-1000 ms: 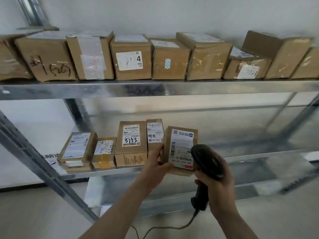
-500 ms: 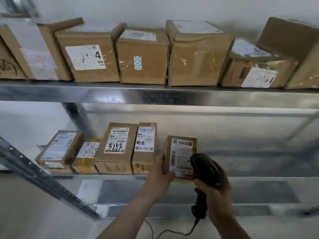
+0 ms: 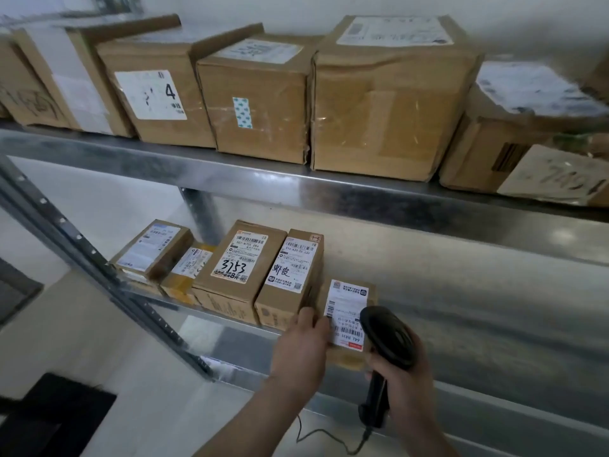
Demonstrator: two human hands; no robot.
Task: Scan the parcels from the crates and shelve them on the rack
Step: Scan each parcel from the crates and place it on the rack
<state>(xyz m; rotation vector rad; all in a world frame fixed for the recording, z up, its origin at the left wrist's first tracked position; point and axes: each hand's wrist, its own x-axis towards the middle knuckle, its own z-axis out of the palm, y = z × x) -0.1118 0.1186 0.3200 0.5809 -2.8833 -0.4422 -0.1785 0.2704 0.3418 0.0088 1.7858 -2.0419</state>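
One view only, from a wide-angle camera worn on the person's head. It faces a metal rack (image 3: 296,189) from close in, looking forward and a little down. The upper shelf's boxes (image 3: 379,103) fill the top of the frame, near and large, with their tops showing. The lower shelf (image 3: 461,341) sits mid-frame, seen from above. Both forearms enter from the bottom edge, the left hand (image 3: 301,347) and right hand (image 3: 403,377) low and centre-right. Floor (image 3: 108,341) shows at lower left. Straight edges bow toward the frame's borders.
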